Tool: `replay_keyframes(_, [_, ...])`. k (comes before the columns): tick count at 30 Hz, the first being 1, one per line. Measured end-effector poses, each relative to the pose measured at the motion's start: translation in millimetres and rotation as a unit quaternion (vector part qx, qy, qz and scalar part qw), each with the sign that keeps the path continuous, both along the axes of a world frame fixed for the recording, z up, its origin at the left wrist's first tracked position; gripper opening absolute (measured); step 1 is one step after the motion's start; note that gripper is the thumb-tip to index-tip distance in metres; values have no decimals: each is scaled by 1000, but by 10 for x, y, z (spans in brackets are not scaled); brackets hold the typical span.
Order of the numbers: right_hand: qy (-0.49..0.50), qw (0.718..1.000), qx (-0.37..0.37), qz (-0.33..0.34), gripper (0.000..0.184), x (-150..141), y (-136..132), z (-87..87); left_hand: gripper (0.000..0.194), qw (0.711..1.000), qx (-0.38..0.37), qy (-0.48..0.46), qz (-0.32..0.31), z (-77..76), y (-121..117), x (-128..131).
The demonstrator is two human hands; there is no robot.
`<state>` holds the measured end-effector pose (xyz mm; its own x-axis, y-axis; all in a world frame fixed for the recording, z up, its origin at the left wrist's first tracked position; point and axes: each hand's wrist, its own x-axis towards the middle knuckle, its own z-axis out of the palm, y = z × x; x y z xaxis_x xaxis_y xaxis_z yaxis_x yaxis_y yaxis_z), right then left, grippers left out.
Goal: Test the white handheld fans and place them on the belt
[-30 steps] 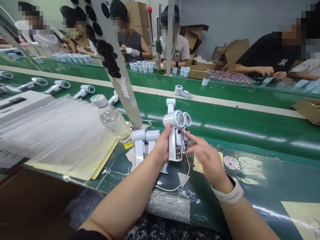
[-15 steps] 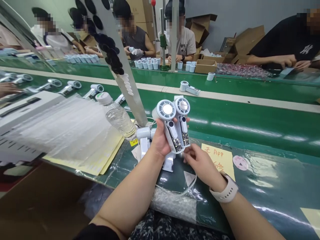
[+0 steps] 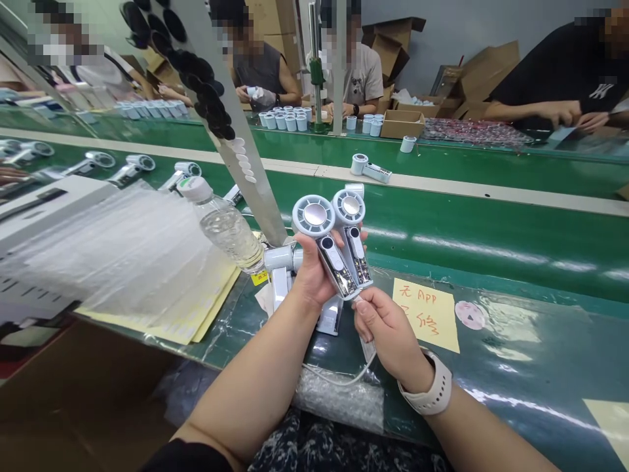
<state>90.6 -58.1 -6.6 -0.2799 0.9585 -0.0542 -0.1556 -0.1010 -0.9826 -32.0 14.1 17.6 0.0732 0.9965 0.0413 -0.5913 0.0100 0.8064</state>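
Observation:
My left hand (image 3: 313, 278) is closed round two light-blue handheld fans, held side by side with their round heads up. The left fan (image 3: 314, 215) and the right fan (image 3: 350, 206) both have open handles with circuit boards showing. Behind their heads a further pale blue part (image 3: 358, 189) peeks out. My right hand (image 3: 390, 334) pinches the end of a white cable (image 3: 344, 383) at the bottom of the handles; whether the plug sits in a port is hidden by my fingers. More fans (image 3: 280, 285) lie on the table behind my left wrist.
A water bottle (image 3: 228, 229) leans left of the slanted metal post (image 3: 255, 177). Clear plastic bags (image 3: 122, 255) lie over yellow sheets. A handwritten yellow note (image 3: 426, 314) is at right. Beyond, a green conveyor (image 3: 466, 223) carries a fan (image 3: 371, 169); several people work across it.
My right hand has moved left and up against the base of the fans, with the cable end in its fingers. The fans have shifted slightly left in view.

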Motion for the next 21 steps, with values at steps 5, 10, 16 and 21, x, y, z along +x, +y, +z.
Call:
replay_keyframes(5, [15,1000,-18,-15,40,-31,-34,-23,68,999,21,-40,-5,-64,-3,46])
replay_keyframes(10, [-83,995,55,-11,40,53,4,27,69,998,1,-58,-13,-61,-10,56])
replay_keyframes(16, [-106,980,167,-34,33,101,12,59,74,998,-25,-61,-4,-6,-24,19])
replay_keyframes(21, [-109,985,121,-49,33,113,12,24,74,998,-1,-57,-16,8,-55,-4])
